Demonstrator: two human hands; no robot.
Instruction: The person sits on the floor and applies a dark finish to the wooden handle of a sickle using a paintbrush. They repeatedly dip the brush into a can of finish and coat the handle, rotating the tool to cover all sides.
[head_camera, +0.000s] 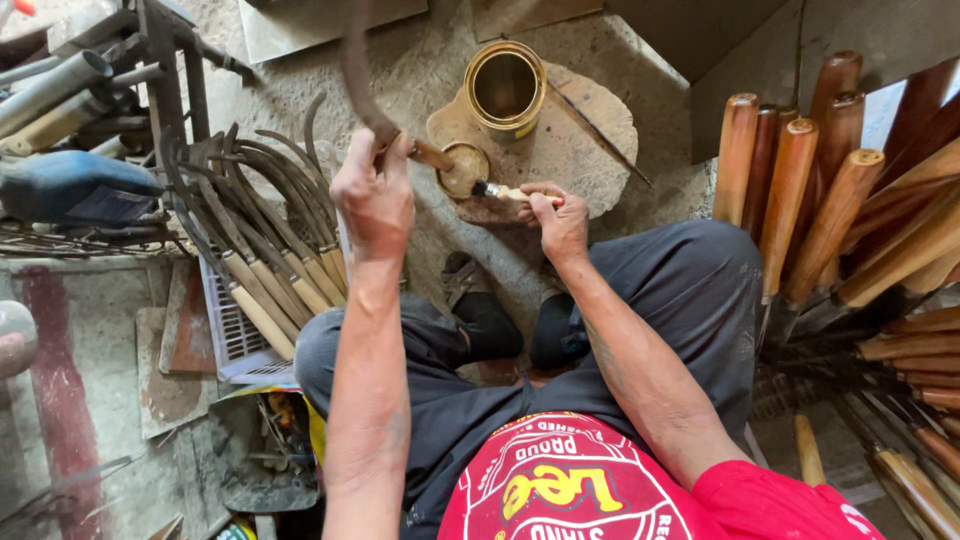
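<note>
Seated person, knees apart, feet on a concrete floor (440, 70). A round wooden disc (590, 130) lies on the floor ahead of the feet. A brass-coloured tin (505, 88), open, stands at the disc's far left edge; a small lid (462, 168) lies at its near left edge. A thin rod (600, 135) lies slantwise across the disc's right half.

Room is tight. A pile of sickles (260, 230) crowds the left knee, blades fanned away, pale handles toward the person. Darker handled tools (830, 200) lean in a row just beside the right knee. Open floor only around the disc and between the legs.

Left hand (375, 195) is closed in a fist around a sickle (365, 85) at the top of its handle, blade raised and curving toward the upper edge, blurred. The handle end points at the lid.

Right hand (560, 215) pinches a brush (500, 190) between thumb and fingers; bristles touch the lid's rim.

Blade tip is cut off at the top. Tin's contents are not readable. Left-side clutter is hard to sort.
</note>
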